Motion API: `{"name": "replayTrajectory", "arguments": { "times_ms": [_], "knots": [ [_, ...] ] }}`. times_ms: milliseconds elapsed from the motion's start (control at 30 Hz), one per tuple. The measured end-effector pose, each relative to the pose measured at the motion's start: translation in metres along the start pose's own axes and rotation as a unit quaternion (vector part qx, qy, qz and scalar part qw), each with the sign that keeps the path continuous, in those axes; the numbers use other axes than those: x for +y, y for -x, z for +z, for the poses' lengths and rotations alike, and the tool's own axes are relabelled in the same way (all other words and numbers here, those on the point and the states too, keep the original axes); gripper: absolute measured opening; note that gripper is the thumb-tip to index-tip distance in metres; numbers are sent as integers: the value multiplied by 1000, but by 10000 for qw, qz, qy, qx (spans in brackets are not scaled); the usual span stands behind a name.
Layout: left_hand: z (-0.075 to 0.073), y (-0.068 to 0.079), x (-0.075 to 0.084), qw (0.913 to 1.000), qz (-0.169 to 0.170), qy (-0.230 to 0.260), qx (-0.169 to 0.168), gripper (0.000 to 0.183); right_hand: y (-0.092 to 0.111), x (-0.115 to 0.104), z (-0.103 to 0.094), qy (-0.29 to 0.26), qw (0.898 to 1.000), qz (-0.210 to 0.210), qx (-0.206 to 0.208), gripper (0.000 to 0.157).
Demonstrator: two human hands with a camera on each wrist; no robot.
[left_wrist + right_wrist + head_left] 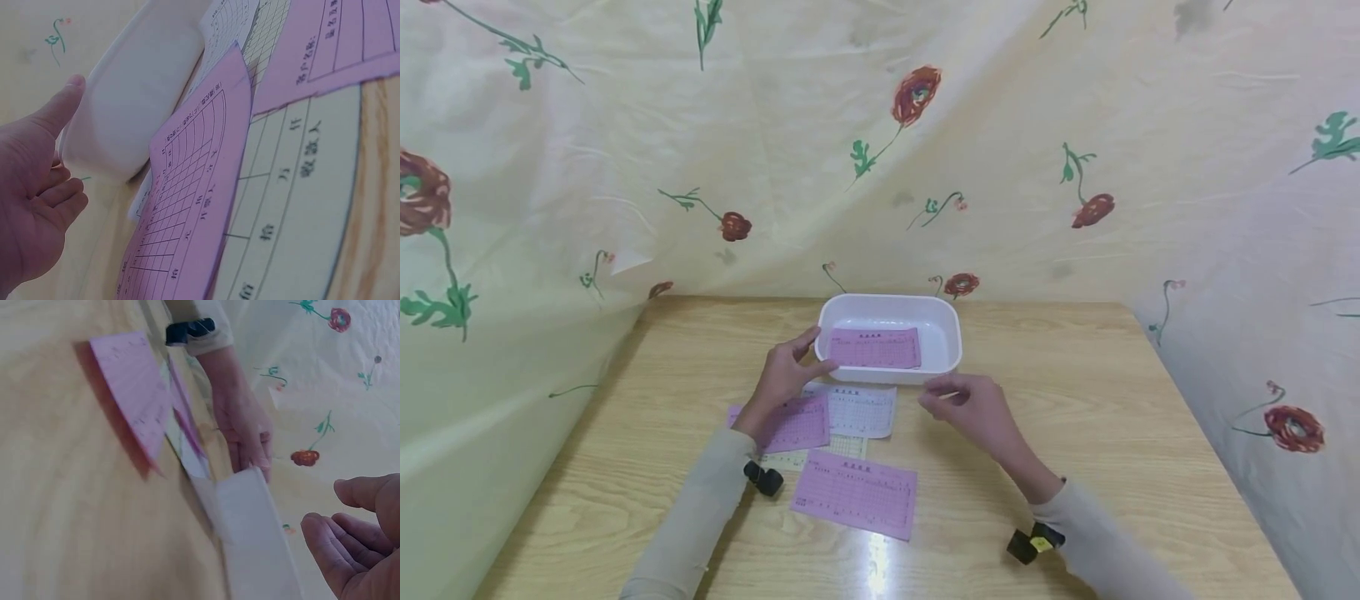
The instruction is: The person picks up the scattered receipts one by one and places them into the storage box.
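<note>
Nearest the camera are your right sleeve point(1108, 546) and left sleeve point(688, 517), each with a black device at the wrist, reaching in from the bottom edge over the wood-grained counter point(1075, 400). Between them lies the front pink slip point(853, 496), flat and slightly askew, its upper left corner over the pale green slip point(848, 447). The purple slip point(797, 427) also covers part of that green one, lying partly beneath your left wrist and overlapping the white slip point(863, 412), which sits just in front of the white tray point(940, 337). Inside the tray, toward its left, rests another pink slip point(874, 350), printed side up. Your left hand point(781, 375) holds the tray by its front left corner, thumb at the front rim and index finger along the left side. Your right hand point(967, 406) is near the tray's front right corner, its fingers loosely bent, with a gap between thumb and fingertips and nothing in them. Behind the counter hangs a cream cloth point(812, 125) printed with red flowers.
</note>
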State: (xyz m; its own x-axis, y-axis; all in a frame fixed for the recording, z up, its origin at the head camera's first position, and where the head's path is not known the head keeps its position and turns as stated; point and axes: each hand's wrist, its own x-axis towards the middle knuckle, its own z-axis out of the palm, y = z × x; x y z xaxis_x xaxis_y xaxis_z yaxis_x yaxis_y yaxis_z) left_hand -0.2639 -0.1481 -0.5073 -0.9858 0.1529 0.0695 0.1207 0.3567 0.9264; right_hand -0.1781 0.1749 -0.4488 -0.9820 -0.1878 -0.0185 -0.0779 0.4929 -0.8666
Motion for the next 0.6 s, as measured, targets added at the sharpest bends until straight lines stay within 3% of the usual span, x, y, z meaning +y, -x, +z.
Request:
{"name": "replayTrajectory", "arguments": {
  "times_ms": [233,433,600],
  "knots": [
    [0,0,0,10000,69,57,15,80,17,17,13,138,9992,235,-288,36],
    [0,1,1,9999,105,24,2,82,32,24,22,353,9986,63,-376,30],
    [0,1,2,9999,123,22,-5,83,42,27,28,379,9980,158,-480,28]
  ]
}}
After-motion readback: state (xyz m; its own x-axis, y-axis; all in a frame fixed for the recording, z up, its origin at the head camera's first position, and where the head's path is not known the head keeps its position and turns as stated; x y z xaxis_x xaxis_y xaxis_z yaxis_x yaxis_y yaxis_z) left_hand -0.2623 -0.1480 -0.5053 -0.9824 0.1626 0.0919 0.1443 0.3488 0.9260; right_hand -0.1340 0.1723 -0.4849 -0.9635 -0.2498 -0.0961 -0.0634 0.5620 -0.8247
